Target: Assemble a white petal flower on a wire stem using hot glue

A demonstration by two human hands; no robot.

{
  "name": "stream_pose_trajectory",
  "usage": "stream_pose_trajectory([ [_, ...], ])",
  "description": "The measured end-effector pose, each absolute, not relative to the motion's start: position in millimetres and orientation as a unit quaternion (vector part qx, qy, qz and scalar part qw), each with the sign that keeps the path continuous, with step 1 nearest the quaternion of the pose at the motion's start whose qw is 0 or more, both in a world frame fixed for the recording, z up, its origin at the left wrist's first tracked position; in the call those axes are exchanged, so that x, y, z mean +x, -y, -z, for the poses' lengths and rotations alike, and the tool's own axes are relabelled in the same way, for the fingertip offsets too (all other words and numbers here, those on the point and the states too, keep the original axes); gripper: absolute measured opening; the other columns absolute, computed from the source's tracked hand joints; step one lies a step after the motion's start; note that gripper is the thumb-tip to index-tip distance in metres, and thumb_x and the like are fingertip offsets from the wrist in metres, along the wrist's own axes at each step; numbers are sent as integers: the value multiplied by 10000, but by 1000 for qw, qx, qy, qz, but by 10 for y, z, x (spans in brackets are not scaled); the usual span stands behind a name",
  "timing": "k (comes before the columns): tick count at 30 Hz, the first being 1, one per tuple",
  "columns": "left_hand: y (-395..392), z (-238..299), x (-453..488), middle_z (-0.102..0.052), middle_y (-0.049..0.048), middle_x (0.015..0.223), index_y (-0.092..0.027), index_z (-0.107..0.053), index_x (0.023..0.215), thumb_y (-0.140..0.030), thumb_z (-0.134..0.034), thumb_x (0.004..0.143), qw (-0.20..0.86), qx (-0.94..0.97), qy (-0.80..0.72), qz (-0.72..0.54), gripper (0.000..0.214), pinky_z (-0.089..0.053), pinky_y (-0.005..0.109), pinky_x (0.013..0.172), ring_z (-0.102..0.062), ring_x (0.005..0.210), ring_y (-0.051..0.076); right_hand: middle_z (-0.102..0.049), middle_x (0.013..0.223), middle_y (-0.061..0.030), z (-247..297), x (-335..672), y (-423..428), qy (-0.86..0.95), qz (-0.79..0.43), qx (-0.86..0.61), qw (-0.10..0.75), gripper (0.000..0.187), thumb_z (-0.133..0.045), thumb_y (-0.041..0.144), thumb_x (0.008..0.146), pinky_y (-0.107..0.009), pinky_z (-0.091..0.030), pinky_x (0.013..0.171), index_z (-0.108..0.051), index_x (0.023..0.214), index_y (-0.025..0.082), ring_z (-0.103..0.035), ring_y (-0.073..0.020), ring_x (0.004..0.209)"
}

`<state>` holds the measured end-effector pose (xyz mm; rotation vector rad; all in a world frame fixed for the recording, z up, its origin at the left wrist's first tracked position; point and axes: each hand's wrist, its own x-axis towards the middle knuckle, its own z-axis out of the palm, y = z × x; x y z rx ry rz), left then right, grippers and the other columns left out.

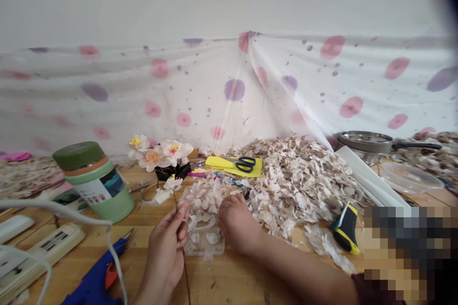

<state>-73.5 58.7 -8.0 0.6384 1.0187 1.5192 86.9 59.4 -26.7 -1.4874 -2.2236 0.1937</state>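
Observation:
My left hand pinches a thin brown wire stem that carries a small pale paper flower at its top. My right hand rests with fingers curled down into a clear plastic tray of pale petals; what its fingers hold is hidden. A big heap of loose petals lies just right of that hand. Finished flowers stand behind the tray.
A green insulated jar stands at left. A blue glue gun, white cable and power strip lie front left. Scissors rest on yellow sheets. A black-yellow tool, clear bowl and metal pan sit right.

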Motion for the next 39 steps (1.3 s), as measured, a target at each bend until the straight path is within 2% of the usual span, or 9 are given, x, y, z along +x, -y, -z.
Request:
stream_pose_trajectory([
  [3,-589,90,-738,-535,-54,609,-113,-724,809,-250,-819,515,571,275,-436,-639,338,-206,70,296,-330,370,-25,-651,816,-101,243,857,-608,773,-120,-558,277,180,-496,146,824,-341,-323,865,-646,725,134,-531,-211,879],
  [9,-575,105,-731,-586,-15,645,-97,-722,792,-282,-835,499,596,295,-438,-605,365,-199,76,302,-334,373,-25,-662,716,-50,173,820,-636,685,-269,-568,368,274,-420,179,877,-222,-414,629,-662,761,125,-589,-149,689],
  [15,-522,94,-673,-629,25,725,-103,-719,808,-333,-813,561,622,335,-439,-555,351,-182,89,320,-326,390,-20,-656,695,-40,86,813,-604,635,-334,-547,431,277,-437,214,867,-236,-427,664,-656,721,127,-588,-155,695],
  [22,-472,83,-630,-590,-8,708,-123,-691,763,-367,-777,630,634,386,-441,-505,291,-155,114,342,-297,389,-21,-657,697,-37,50,798,-581,623,-358,-529,451,220,-482,205,830,-247,-424,682,-644,698,137,-588,-164,706],
  [33,-447,99,-617,-506,-56,566,-122,-660,743,-386,-802,572,627,396,-455,-493,346,-137,143,356,-276,379,-4,-660,706,-14,3,788,-539,610,-376,-533,449,55,-599,174,749,-243,-426,701,-633,714,147,-593,-161,722],
  [37,-445,83,-613,-427,-91,508,-123,-656,736,-410,-808,545,626,398,-460,-488,377,-135,150,363,-258,381,5,-666,704,-13,-26,796,-529,617,-380,-528,442,57,-611,174,746,-245,-430,709,-630,699,148,-599,-161,719],
  [39,-442,74,-608,-434,-89,514,-125,-647,723,-417,-805,536,625,400,-464,-484,381,-130,156,364,-260,383,7,-667,705,-18,-32,796,-532,617,-381,-529,441,61,-609,173,747,-246,-430,708,-630,697,145,-600,-162,717],
])
